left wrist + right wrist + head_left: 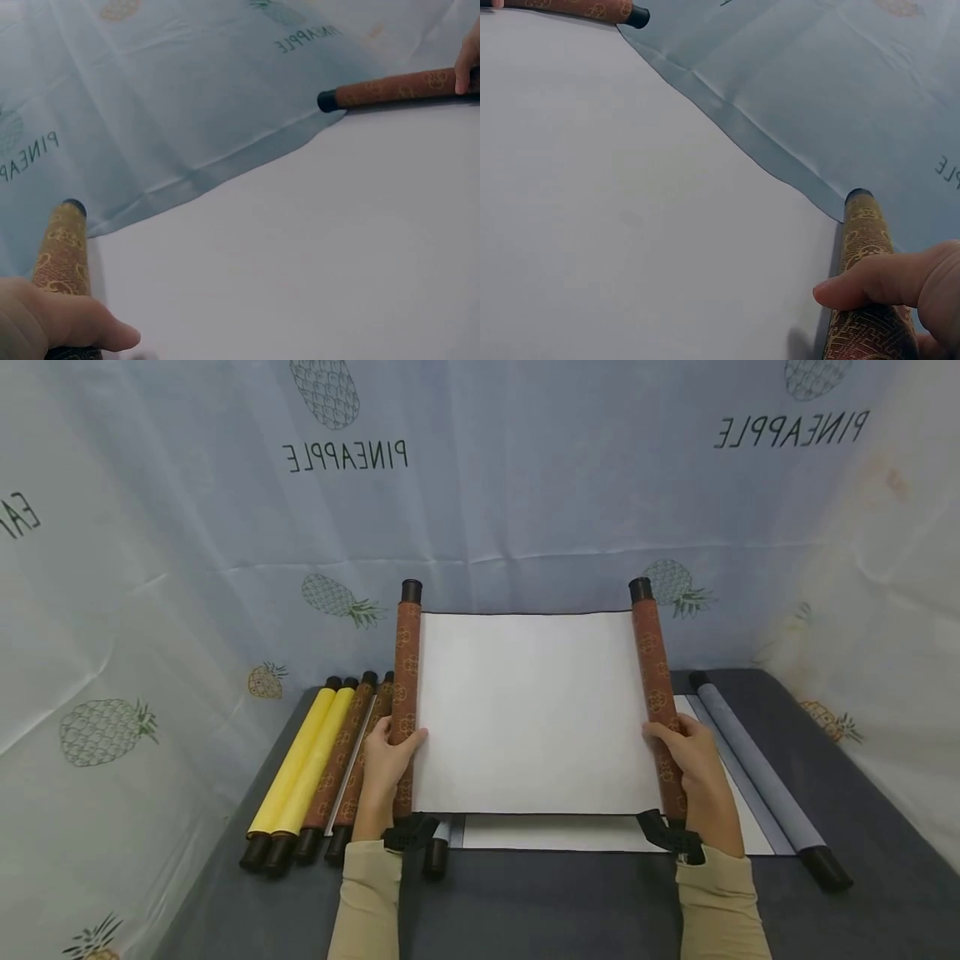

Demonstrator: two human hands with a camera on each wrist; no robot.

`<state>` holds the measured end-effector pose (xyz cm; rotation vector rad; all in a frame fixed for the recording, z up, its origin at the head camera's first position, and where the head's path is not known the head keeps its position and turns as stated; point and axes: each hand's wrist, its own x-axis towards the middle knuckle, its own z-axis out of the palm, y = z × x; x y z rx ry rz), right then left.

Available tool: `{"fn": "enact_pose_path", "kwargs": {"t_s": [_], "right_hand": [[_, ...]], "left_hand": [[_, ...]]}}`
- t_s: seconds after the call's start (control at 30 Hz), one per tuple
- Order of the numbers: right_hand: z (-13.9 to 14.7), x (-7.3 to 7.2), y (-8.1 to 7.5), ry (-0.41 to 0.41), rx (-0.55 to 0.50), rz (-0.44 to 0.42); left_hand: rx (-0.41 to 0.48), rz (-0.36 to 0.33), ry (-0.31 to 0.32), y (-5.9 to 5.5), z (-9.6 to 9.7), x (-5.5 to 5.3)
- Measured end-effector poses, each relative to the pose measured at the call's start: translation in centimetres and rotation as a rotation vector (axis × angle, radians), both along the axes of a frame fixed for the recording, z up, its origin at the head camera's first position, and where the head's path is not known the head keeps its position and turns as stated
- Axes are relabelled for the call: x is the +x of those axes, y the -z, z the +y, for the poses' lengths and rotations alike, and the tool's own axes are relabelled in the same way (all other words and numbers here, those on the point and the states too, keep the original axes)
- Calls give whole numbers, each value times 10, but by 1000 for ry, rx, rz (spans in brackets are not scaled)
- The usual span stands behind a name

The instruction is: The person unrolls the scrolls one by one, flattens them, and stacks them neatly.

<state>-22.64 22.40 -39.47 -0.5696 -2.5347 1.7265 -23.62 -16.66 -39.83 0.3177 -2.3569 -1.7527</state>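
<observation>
A brown patterned scroll (536, 710) with black end knobs is held up partly unrolled, its white sheet spread between two rolled ends. My left hand (388, 767) grips the left roll (406, 672), thumb lying over the front, as the left wrist view also shows with the thumb (90, 324) at the sheet's edge. Around the right roll (654, 668) my right hand (693, 768) is wrapped, its thumb (862, 281) across the patterned cover. Both rolls stand nearly upright, tops leaning slightly outward on the left less than the right. Most of each hand's fingers are hidden behind the rolls.
Behind and below lies an open grey scroll, its right roll (765, 772) on the dark table (547, 902) and its left knob (436, 858) showing. At left rest yellow scrolls (300, 760) and brown scrolls (339, 760). Pineapple-print cloth (510, 485) hangs around the table.
</observation>
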Motion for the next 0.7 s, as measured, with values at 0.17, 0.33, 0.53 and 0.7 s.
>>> {"fn": "enact_pose_path", "kwargs": {"t_s": [0.17,0.33,0.53,0.7], "right_hand": [[7,2,1,-14,23,-16],[10,3,-1,-7,2,-1],[10,2,-5,0,-27,42],[8,3,-7,34,-28,38]], "left_hand": [[-17,9,22,0,-3,1],[-51,25,49,-1,-7,2],[-50,52,74,-2,-9,2],[-8,42,121,-3,-8,1]]}}
